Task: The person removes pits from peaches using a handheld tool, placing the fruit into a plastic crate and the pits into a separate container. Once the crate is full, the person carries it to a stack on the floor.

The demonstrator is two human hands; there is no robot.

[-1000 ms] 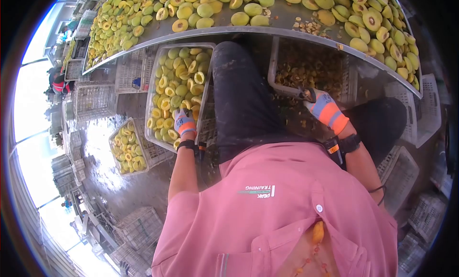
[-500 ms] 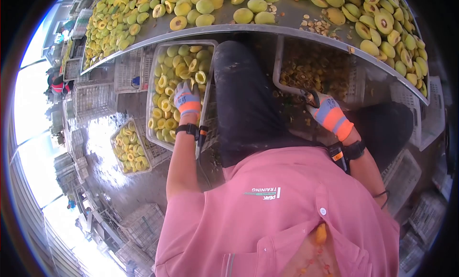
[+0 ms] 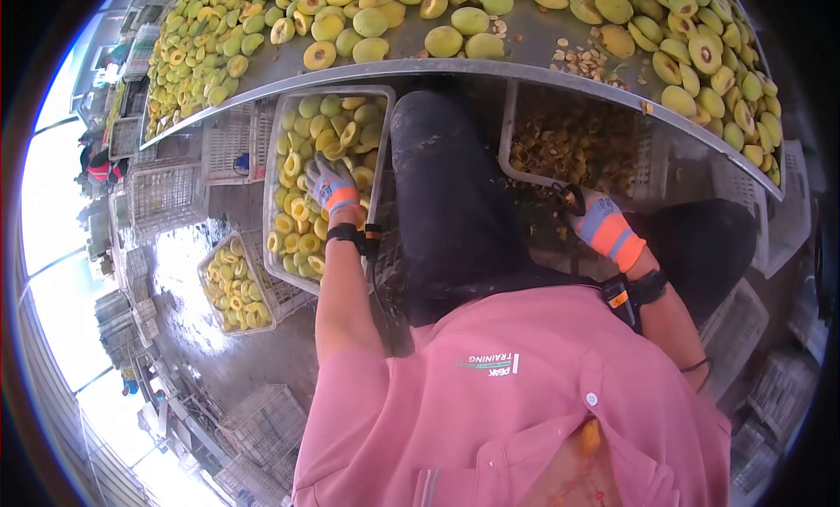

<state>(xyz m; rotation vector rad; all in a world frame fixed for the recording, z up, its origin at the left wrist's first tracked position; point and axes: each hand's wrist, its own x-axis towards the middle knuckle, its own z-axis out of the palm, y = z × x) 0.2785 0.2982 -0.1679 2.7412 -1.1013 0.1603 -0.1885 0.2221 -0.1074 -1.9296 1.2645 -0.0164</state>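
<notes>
Left hand (image 3: 331,188), gloved, fingers spread over halved fruit (image 3: 302,211) in crate (image 3: 273,161) below tabletop (image 3: 490,65). Right hand (image 3: 604,223) grip closed on small dark tool (image 3: 572,197), beside pit crate (image 3: 506,131).

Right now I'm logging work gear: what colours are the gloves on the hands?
Grey with orange bands and blue marks, on left hand and right hand; head view.

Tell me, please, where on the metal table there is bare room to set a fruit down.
A bare strip of the table runs along its near edge, just behind the whole fruits at centre. A smaller gap lies beside the pile of pits. Both ends are crowded with halved fruit; the crate under the left hand is full.
</notes>
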